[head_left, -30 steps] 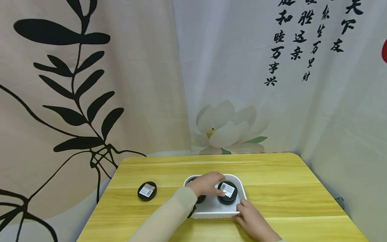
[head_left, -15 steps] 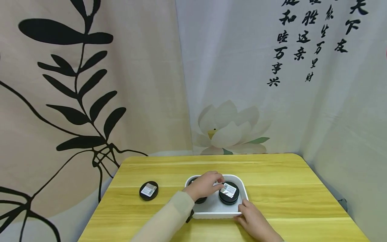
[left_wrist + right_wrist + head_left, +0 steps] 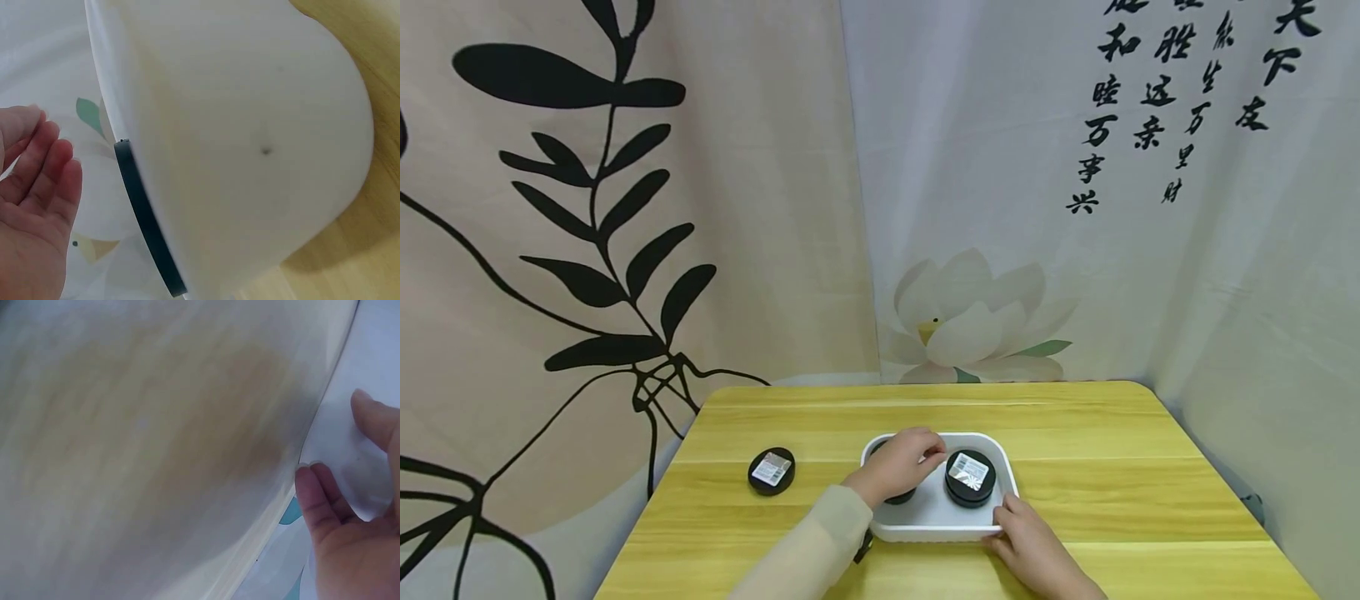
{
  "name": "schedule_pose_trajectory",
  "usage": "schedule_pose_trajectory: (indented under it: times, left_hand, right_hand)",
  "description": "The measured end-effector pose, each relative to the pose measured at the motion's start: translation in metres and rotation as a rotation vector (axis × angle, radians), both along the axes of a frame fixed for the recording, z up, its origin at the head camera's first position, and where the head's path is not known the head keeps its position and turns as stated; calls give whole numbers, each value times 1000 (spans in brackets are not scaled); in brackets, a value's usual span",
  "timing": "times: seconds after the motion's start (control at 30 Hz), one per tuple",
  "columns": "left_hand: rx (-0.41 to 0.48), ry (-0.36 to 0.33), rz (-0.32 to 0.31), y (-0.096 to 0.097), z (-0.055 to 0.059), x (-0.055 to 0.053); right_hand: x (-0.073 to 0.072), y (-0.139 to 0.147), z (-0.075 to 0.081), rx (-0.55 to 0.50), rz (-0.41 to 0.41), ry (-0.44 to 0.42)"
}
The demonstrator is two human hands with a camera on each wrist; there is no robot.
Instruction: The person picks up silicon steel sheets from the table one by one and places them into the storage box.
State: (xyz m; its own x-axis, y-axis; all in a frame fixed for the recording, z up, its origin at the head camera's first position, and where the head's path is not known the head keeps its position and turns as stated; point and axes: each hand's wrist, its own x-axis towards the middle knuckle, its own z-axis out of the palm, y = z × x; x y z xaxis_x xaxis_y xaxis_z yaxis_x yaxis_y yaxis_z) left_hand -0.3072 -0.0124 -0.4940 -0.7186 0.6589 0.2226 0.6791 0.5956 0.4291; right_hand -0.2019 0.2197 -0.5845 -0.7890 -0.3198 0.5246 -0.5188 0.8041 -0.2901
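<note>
A white tray (image 3: 932, 534) stands on the table. Two flat round black containers are stacked (image 3: 970, 477) at its right side, the top one bearing a silver-white label. More black (image 3: 901, 497) shows at the tray's left side, mostly hidden under my left hand (image 3: 897, 467). That hand hovers over the tray with relaxed fingers, holding nothing, its fingertips just left of the stack. In the left wrist view the tray's white outside (image 3: 269, 94) fills the middle, a black edge (image 3: 150, 219) showing along its rim. My right hand (image 3: 1033, 546) grips the tray's front right corner.
Another flat black container (image 3: 771, 472) with a white label lies on the table left of the tray. The yellow wood-grain table (image 3: 1112, 467) reaches back to a printed curtain (image 3: 775, 208). A black wrist strap (image 3: 863, 547) shows under the left sleeve.
My left hand has drawn back leftward off the black stack, its fingers leaving the top container. The right hand keeps its grip on the tray. The head view has shifted slightly.
</note>
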Motion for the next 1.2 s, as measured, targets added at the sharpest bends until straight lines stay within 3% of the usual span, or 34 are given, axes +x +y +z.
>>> schedule_pose_trajectory:
  times: [0.33, 0.63, 0.83, 1.2]
  left_hand:
    - [43, -1, 33, -9, -1, 3]
    - [30, -7, 100, -19, -5, 5]
    - [50, -40, 104, -27, -5, 8]
    - [81, -28, 123, -44, -6, 9]
  right_hand:
    - [1, 0, 2, 1, 8, -9]
    - [0, -1, -1, 1, 10, -1]
    - [1, -1, -2, -2, 18, 23]
    - [-1, -1, -2, -3, 15, 8]
